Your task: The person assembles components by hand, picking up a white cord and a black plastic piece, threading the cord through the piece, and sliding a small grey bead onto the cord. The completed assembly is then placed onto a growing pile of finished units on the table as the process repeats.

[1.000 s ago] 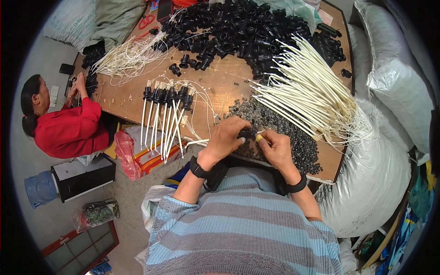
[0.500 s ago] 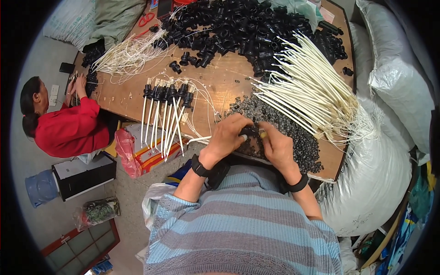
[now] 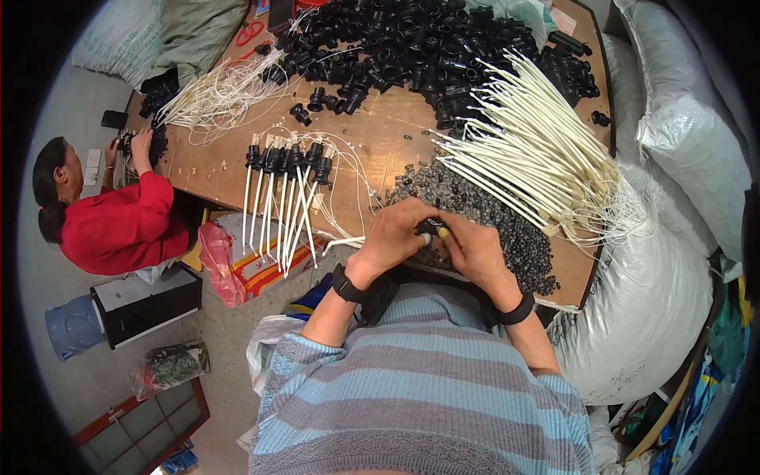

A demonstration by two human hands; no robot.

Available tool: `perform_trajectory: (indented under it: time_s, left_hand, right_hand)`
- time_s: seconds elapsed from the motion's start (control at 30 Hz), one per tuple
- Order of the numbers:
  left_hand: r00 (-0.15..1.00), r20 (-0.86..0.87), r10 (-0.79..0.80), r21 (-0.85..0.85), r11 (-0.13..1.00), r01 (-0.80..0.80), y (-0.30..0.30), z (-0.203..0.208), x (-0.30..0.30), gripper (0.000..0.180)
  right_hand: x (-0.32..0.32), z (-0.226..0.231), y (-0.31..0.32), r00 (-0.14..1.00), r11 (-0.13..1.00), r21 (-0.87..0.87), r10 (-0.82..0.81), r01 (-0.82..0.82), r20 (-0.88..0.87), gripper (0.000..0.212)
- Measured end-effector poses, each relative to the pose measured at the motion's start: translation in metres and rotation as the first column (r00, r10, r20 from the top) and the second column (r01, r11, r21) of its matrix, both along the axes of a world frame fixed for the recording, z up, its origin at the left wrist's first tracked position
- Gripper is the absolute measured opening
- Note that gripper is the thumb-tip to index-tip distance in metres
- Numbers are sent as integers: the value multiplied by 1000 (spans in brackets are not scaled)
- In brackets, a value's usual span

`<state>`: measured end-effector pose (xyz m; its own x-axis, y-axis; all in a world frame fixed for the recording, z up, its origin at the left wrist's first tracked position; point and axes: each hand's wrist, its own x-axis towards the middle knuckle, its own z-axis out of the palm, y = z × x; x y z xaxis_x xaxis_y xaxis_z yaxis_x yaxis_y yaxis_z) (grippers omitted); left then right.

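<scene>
- left hand (image 3: 398,231): fingers curled, thumb and forefinger drawn close on a small dark part (image 3: 434,225); a white cover (image 3: 426,237) shows at the thumb tip.
- right hand (image 3: 475,244): bent inward to meet the left, yellow cover (image 3: 443,233) on its thumb; whether it grips the part or merely touches it, i cannot tell.
- the small dark part sits between the hands, over the table's front edge – mostly hidden by fingers, its shape hard to make out.
- a white sleeved lead (image 3: 346,241) runs to the left wrist; its far end is lost there.
- small black pieces (image 3: 518,253) spread beyond and beside the right hand, partly covered by it; the white sleeved bundle (image 3: 538,158) lies over some.
- black sockets (image 3: 412,47) heap at the back, cut off by the top edge.
- far left, a co-worker in red (image 3: 119,226); what those hands hold is too small to tell.
</scene>
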<state>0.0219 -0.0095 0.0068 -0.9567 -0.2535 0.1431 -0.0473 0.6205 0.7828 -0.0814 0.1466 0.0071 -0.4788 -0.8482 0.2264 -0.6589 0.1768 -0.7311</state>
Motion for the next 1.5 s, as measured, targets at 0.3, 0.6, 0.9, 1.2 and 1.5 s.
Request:
perform_trajectory:
  time_s: [0.3,0.6,0.9,1.2,1.5]
  left_hand:
    - [974,-220,62,106,994,-39,-7,-2,-7,23]
    - [966,-248,74,-80,992,-97,-28,-5,-13,24]
    - [947,138,290,120,944,-306,-73,-35,-31,27]
    - [968,-252,-7,-81,997,-14,18,4,-32,29]
    - [934,154,322,622,703,-345,19,-3,-26,24]
  right_hand:
    - [6,7,-1,996,997,8,-75,75,-58,26]
    - [2,0,1,926,961,54,-276,271,256,15]
    - [-11,-17,7,807,935,138,-351,325,475,15]
    - [-9,-25,-10,800,936,36,-319,350,508,15]
    - [4,-12,-11,914,909,-132,-404,396,-39,10]
